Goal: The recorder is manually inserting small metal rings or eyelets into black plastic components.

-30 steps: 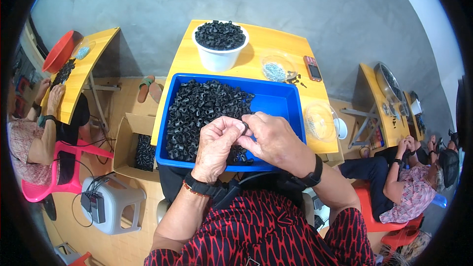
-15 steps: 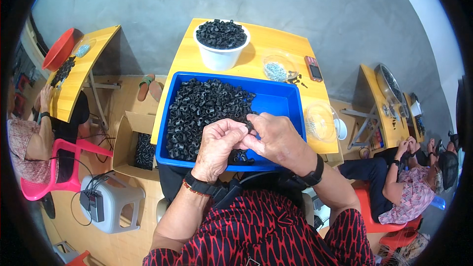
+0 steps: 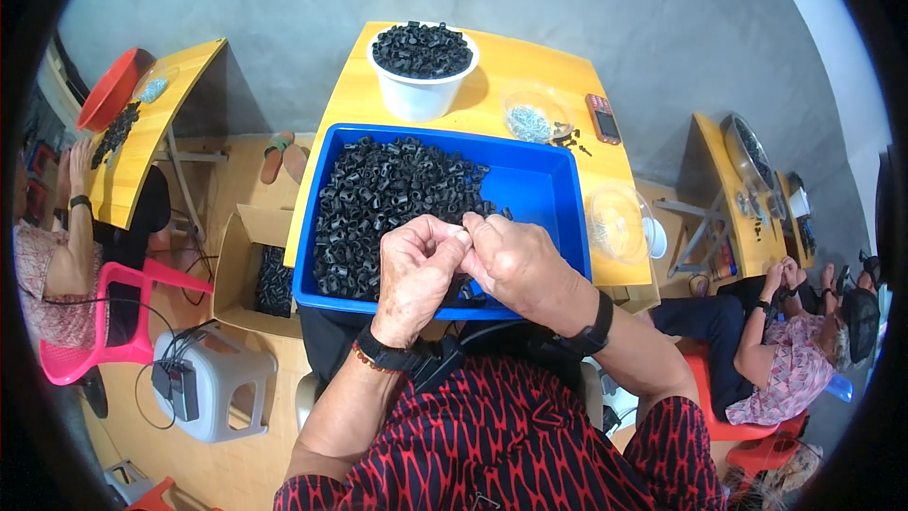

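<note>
My left hand (image 3: 413, 270) and my right hand (image 3: 523, 263) meet over the near side of a blue plastic tray (image 3: 539, 194). Thumbs and fingertips of both are pinched together around a small black plastic part, which the fingers now mostly hide. Beneath and beyond them, a heap of small black hollow plastic parts (image 3: 392, 189) fills the tray's left and middle. Behind the tray stands a white bucket (image 3: 421, 99), heaped with similar black parts. To its right, a clear round dish (image 3: 558, 106) holds small silvery metal pieces (image 3: 528, 124), with a few dark bits beside it.
A red phone (image 3: 602, 119) and a clear plastic bowl (image 3: 619, 224) lie along the table's right side. Left of the table, an open cardboard box (image 3: 233, 295) stands on the floor near a grey stool (image 3: 219, 388). Other people sit at tables left (image 3: 59, 260) and right (image 3: 790, 350).
The view has shifted slightly, with the table appearing a little higher. My hands stay together; the black part that showed between my fingertips is now mostly covered by them.
</note>
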Tool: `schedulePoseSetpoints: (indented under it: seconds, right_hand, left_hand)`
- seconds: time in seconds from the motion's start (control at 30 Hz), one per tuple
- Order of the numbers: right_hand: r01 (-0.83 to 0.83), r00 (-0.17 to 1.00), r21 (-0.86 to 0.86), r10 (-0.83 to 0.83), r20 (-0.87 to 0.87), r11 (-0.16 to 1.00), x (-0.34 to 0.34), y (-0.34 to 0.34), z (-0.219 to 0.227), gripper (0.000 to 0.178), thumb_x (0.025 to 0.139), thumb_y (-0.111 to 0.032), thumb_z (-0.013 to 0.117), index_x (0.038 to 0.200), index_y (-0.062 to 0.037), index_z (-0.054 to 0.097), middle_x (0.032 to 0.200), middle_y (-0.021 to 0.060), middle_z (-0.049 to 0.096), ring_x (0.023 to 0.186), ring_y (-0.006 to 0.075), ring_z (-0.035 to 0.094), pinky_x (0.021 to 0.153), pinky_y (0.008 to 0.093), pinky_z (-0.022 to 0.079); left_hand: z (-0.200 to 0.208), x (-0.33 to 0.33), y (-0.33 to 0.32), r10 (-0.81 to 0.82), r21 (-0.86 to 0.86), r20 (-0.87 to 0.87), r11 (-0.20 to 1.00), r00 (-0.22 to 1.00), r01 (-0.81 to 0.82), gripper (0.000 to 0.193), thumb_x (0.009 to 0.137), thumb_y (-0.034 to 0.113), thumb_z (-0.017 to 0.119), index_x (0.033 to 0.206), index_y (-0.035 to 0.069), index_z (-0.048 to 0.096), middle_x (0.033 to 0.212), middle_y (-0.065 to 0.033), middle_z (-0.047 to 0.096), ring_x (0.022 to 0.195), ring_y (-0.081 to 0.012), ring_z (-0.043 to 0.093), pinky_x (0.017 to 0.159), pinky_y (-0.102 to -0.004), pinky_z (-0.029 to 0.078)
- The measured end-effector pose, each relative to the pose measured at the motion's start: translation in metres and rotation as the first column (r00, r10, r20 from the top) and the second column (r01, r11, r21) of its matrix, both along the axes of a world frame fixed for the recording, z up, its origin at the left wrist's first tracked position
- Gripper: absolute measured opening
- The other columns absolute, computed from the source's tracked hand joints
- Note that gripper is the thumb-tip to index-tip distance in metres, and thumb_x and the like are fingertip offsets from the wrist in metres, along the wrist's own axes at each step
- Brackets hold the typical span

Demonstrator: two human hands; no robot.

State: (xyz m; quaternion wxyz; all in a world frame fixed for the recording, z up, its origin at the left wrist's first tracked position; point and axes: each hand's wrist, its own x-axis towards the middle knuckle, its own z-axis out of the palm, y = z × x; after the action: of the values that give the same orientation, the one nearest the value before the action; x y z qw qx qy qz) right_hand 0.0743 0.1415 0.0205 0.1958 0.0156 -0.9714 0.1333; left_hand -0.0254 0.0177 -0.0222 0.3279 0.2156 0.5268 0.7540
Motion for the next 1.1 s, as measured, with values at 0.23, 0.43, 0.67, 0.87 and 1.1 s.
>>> schedulePoseSetpoints:
  seconds: [0.23, 0.43, 0.67, 0.87, 1.1]
  right_hand:
    - [-0.031, 0.999, -0.028, 0.03, -0.024, 0.999, 0.001, 0.005, -0.003, 0.031, 0.087, -0.017, 0.069, 0.108, 0.0024, 0.056, 0.078, 0.0148, 0.059, 0.07, 0.0335, 0.064, 0.058, 0.041, 0.054]
    - [-0.052, 0.998, -0.271, 0.038, -0.058, 0.961, -0.003, 0.011, 0.01, 0.027, 0.085, -0.021, 0.072, 0.098, 0.0, 0.06, 0.08, 0.015, 0.063, 0.072, 0.0348, 0.065, 0.062, 0.0426, 0.052]
    - [0.05, 0.986, -0.365, 0.012, 0.166, 0.93, 0.02, 0.045, 0.006, 0.028, 0.082, -0.025, 0.074, 0.091, 0.0012, 0.068, 0.08, 0.0202, 0.069, 0.075, 0.0359, 0.068, 0.065, 0.0432, 0.053]
    - [0.013, 0.887, -0.394, 0.171, 0.429, 0.919, 0.021, 0.051, -0.005, 0.025, 0.08, -0.018, 0.079, 0.093, 0.0015, 0.069, 0.08, 0.0188, 0.07, 0.073, 0.0311, 0.07, 0.066, 0.0375, 0.054]
    - [-0.1, 0.83, -0.347, 0.271, 0.487, 0.933, 0.012, 0.043, -0.009, 0.024, 0.078, -0.017, 0.079, 0.09, 0.0006, 0.068, 0.078, 0.0196, 0.069, 0.076, 0.035, 0.069, 0.068, 0.0404, 0.054]
  left_hand:
    - [0.0, -0.001, 0.0, -0.041, 0.074, 0.027, 0.996, 0.999, 0.039, 0.006, 0.092, 0.002, 0.064, 0.089, -0.004, 0.065, 0.081, -0.0093, 0.07, 0.069, -0.013, 0.066, 0.069, -0.0264, 0.055]
    - [0.003, -0.005, -0.001, -0.07, 0.15, 0.146, 0.988, 0.987, 0.048, 0.005, 0.093, 0.005, 0.065, 0.092, -0.001, 0.065, 0.087, -0.0103, 0.071, 0.076, -0.015, 0.069, 0.072, -0.0284, 0.057]
    - [0.009, -0.003, 0.001, -0.074, 0.164, 0.167, 0.985, 0.983, 0.046, 0.01, 0.095, 0.008, 0.065, 0.103, 0.001, 0.062, 0.094, -0.014, 0.071, 0.078, -0.0177, 0.07, 0.073, -0.0332, 0.061]
    - [0.006, -0.003, -0.001, 0.009, 0.246, 0.169, 0.968, 0.986, -0.051, 0.014, 0.096, 0.005, 0.064, 0.109, 0.0, 0.06, 0.094, -0.0151, 0.071, 0.079, -0.0176, 0.07, 0.073, -0.0335, 0.061]
    - [0.02, -0.006, -0.006, 0.069, 0.245, 0.039, 0.966, 0.997, -0.076, 0.017, 0.096, 0.007, 0.063, 0.112, 0.003, 0.06, 0.094, -0.0129, 0.069, 0.081, -0.0197, 0.068, 0.076, -0.0368, 0.059]
